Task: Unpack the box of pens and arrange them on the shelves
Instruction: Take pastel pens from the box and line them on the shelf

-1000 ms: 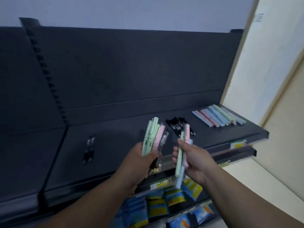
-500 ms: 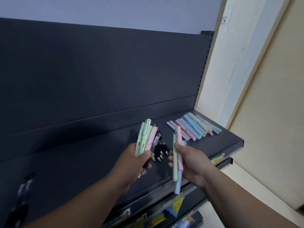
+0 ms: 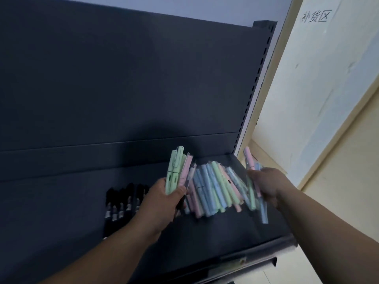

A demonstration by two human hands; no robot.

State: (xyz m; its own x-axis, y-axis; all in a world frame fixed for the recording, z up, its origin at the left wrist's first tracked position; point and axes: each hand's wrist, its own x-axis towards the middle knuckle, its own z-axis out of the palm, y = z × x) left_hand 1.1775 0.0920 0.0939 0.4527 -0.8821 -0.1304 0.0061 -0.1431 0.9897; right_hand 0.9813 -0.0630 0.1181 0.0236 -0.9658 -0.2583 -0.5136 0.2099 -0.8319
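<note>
sign [image 3: 313, 16]: dark Chinese characters on pale wall [image 3: 307, 83]
beige panel [image 3: 348, 191]: below sign
lilac wall [image 3: 205, 7]: left of sign

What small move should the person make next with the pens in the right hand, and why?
Probably lower the right hand and lay its pens beside the pastel row on the shelf: it holds them at the row's right end, where bare shelf shows.

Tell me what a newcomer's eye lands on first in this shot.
Pastel colour stands out against the dark shelf. The left hand grips a bundle of green and pink pens at centre, and the right hand grips a smaller bunch of pens near the shelf's right end. Between the hands a row of pastel pens lies on the shelf, with black pens to its left.
</note>
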